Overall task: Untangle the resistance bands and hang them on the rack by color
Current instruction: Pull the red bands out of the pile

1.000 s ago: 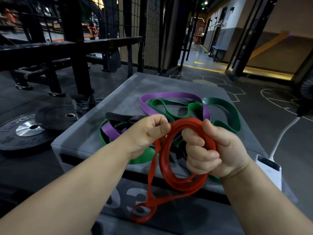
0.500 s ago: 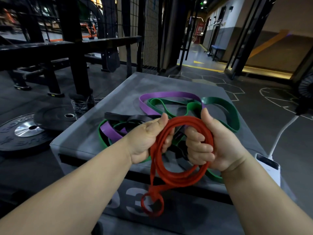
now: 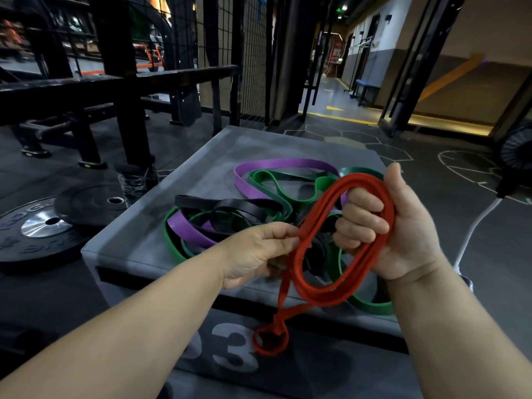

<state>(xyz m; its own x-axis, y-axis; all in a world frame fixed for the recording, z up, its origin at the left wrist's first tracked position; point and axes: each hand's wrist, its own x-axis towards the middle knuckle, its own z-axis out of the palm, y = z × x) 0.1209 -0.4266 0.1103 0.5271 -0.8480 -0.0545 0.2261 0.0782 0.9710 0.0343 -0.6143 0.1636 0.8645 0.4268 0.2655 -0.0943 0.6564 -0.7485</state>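
The limp, springy-looking red band is clasped across its coils by the right hand, pinched by the left hand.

The red band is thin and wound into a coil of several loops, held upright above the pile. The right hand has its fingers curled through the coil, and the left hand pinches a strand at the coil's left side. A tail of the red band drops from there and ends in a small twisted loop hanging in front of the box. The other bands lie tangled flat on the box top. A wide purple band arcs along the far side and shows again at the near left. Green bands weave through it and reach the near right edge. A black band crosses the middle.
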